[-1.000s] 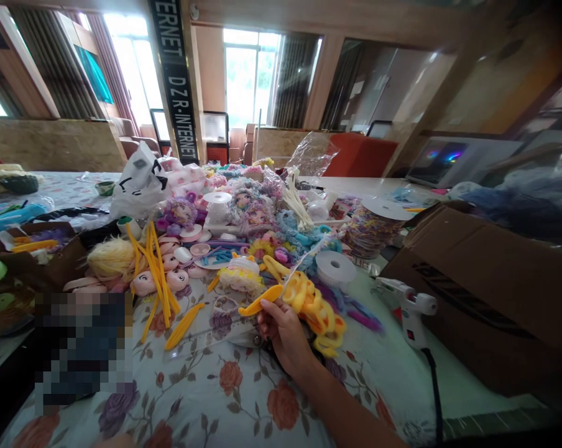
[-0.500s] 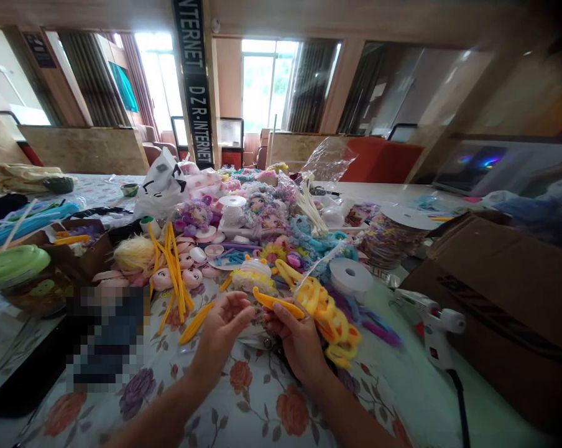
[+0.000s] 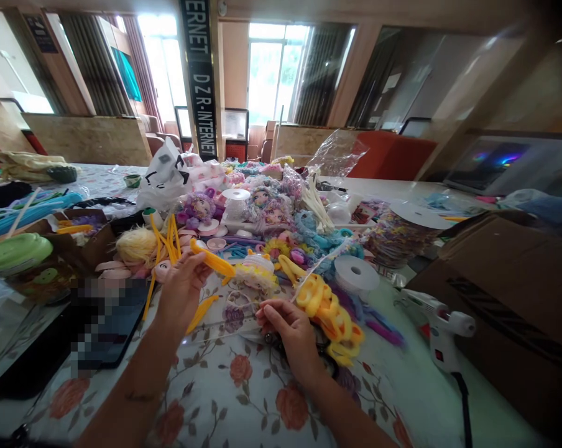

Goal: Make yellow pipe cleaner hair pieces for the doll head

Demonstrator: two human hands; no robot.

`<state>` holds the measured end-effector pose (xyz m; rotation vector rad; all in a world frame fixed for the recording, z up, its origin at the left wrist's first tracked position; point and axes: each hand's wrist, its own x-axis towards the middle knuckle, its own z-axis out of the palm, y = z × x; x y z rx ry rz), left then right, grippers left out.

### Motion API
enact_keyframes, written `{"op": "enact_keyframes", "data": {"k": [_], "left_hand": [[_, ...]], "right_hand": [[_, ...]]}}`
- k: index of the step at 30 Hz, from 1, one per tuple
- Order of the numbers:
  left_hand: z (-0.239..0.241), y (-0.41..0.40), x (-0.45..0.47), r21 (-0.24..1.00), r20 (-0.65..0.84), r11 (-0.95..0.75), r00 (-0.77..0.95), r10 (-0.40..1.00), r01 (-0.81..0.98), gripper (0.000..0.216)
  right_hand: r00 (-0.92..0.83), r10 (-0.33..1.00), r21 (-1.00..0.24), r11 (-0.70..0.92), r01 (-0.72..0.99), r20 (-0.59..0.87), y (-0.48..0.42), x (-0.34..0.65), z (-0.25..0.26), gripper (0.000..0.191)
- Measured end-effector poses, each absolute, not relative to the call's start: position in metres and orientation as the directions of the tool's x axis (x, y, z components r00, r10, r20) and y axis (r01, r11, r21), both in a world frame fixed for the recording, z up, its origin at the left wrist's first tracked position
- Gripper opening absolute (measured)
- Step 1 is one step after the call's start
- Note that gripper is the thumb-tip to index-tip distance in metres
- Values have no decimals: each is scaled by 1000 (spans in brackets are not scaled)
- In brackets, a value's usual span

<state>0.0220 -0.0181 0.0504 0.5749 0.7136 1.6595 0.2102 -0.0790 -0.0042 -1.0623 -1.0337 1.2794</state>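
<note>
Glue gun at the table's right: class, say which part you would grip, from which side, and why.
Probably take the glue gun by its handle, coming from the near side. The handle slants toward the wearer while the nozzle points left and away, and the cardboard box crowds its right. Close the grip above the cord leaving the handle's end.

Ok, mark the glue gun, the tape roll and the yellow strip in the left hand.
glue gun (image 3: 438,314), head view, body.
tape roll (image 3: 345,267), head view, top face.
yellow strip (image 3: 218,264), head view, middle.
</note>
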Motion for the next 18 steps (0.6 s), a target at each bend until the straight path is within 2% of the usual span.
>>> {"op": "enact_keyframes", "data": {"k": [3, 6, 8, 10, 12, 14, 15, 16, 18], "left_hand": [[49, -11, 3, 679, -80, 5, -66, 995, -734, 6], [36, -15, 5, 678, -134, 117, 35, 990, -726, 9], [28, -19, 12, 689, -100, 144, 104, 990, -710, 11], [24, -20, 16, 696, -63, 157, 157, 986, -701, 11], [22, -21, 18, 698, -46, 160, 179, 983, -698, 11], [21, -20, 16, 704, -43, 164, 190, 981, -690, 9], [21, -20, 15, 712, -39, 170, 203, 978, -682, 7], [22, -20, 14, 723, -32, 180, 228, 973, -667, 6], [22, -22, 11, 759, 4, 196, 305, 952, -621, 4]], "right_hand": [[41, 978, -966, 196, 170, 206, -75, 213, -7, 12], [-136, 883, -729, 451, 515, 450, -67, 210, -5, 15], [-305, 834, -541, 535, 649, 459, -58, 202, -2, 17], [-423, 814, -377, 566, 733, 398, -50, 190, 0, 11], [-476, 808, -280, 574, 769, 349, -43, 180, -1, 5], [-486, 805, -305, 584, 752, 341, -40, 176, -1, 11], [-471, 813, -378, 579, 723, 344, -40, 178, 1, 14], [-442, 829, -491, 558, 669, 341, -41, 183, 4, 15], [-371, 892, -775, 421, 472, 259, -45, 198, 14, 16]]}}
